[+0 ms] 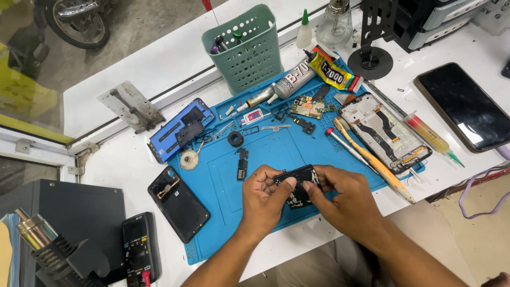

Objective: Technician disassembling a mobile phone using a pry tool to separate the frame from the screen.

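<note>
A green perforated basket [245,50] stands at the back edge of the blue work mat [223,180] on the white counter [159,58]; a few tool handles, 1 purple and 1 green, poke up inside it. To its right stand a small white squeeze bottle [304,31] and a clear glass bottle [334,25]. 2 glue tubes lie just right of the basket, 1 grey [291,79] and 1 yellow [333,73].

The black phone part [298,186] sits between both hands near the front edge of the mat, lifted off the mat. The left hand [263,199] is curled closed around its left end, thumb pressed on top. The right hand [342,199] pinches its right end between thumb and fingertips, fingers bent in tight. The two hands nearly touch over the part.

Around them on the mat lie a blue phone frame [180,130] to the left, a black phone back [178,203] overhanging the mat's left edge, an opened phone body [383,133] to the right, and a yellow brush [374,159] beside a metal screwdriver [348,146]. A small circuit board [307,108] rests near the tubes. A dark phone [462,106] lies on the counter at far right, and a black multimeter [139,247] at lower left.
</note>
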